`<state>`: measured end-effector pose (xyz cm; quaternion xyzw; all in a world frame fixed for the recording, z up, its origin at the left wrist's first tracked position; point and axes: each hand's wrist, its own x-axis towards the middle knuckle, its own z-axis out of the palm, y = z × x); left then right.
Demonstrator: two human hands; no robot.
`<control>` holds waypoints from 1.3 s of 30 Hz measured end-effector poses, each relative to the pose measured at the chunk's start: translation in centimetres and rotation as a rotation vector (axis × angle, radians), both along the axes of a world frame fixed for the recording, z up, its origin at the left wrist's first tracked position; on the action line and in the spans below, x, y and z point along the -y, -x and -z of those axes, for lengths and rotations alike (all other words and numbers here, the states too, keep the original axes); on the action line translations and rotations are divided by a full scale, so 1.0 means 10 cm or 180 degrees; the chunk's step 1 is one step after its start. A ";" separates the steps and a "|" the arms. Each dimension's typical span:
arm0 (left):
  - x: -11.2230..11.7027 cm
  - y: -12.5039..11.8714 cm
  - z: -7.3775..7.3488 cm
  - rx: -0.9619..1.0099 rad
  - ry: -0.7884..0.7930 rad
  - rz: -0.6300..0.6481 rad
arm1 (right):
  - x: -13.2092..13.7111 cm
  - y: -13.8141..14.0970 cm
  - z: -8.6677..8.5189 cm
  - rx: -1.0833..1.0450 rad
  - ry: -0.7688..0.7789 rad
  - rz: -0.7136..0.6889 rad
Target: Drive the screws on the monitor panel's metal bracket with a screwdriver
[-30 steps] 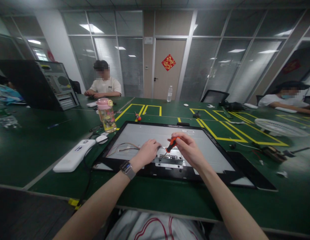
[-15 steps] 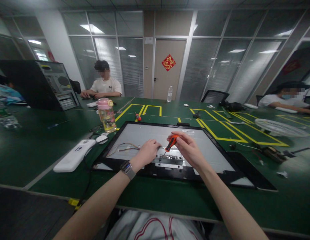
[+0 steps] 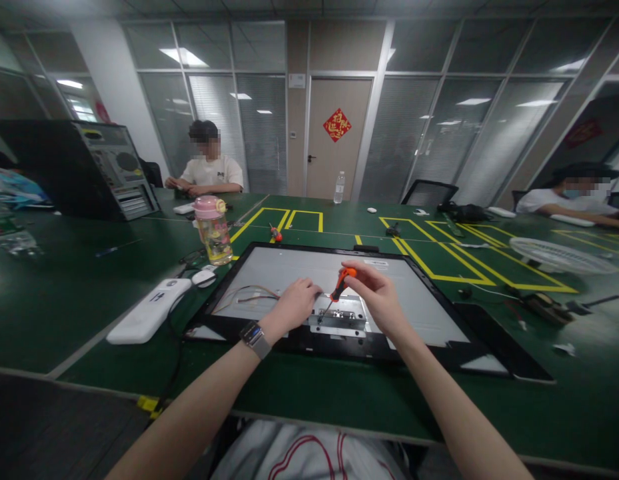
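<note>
My right hand grips the orange end of an orange-and-black screwdriver between thumb and fingers. Its thin shaft slants down to the left, with the tip at the front left part of a metal bracket. Curled at the upper left end of that bracket, my left hand has its fingers closed on it; part of the grip is hidden. The bracket lies on the grey back of a black-framed display panel. Thin wires run across the panel to the left of my left hand.
A pink-lidded bottle and a white box-shaped device stand left of the panel. A black computer case is farther left. Right are a black flat piece and a white racket-shaped object. Two people sit across the table.
The screwdriver's handle has turned slightly in my right hand, and those fingers have shifted a little. My left hand stays in place. The person across the table has raised their hands slightly.
</note>
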<state>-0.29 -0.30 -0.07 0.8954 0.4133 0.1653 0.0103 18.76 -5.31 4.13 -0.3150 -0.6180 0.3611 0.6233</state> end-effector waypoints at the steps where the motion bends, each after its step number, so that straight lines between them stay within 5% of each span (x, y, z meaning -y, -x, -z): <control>1: 0.00 0.00 0.00 0.0004 0.0002 -0.0004 | 0.00 0.00 0.00 0.0074 -0.0094 0.0175; 4: 0.00 0.00 0.00 -0.0046 0.0000 0.0016 | 0.02 0.01 -0.01 0.0298 -0.0328 0.0507; 9: 0.00 0.00 -0.01 -0.0041 -0.0027 0.0012 | 0.06 0.03 -0.02 0.0335 -0.0280 0.0242; 15: 0.01 0.00 -0.01 -0.0057 -0.0019 0.0017 | 0.03 0.02 -0.01 0.0456 -0.0463 0.0660; 21: 0.02 0.00 -0.02 -0.0039 0.0001 0.0027 | 0.05 0.03 -0.02 0.0380 -0.0227 0.0228; 27: 0.00 0.00 0.00 -0.0065 -0.0048 0.0027 | 0.04 0.02 -0.03 0.0500 -0.0404 0.0825; 33: -0.01 0.00 0.00 -0.0087 -0.0059 0.0017 | 0.05 0.01 -0.02 0.0422 -0.0268 0.0371; 39: -0.02 -0.01 0.02 -0.0093 -0.0072 0.0033 | 0.04 0.02 -0.03 0.0467 -0.0396 0.0654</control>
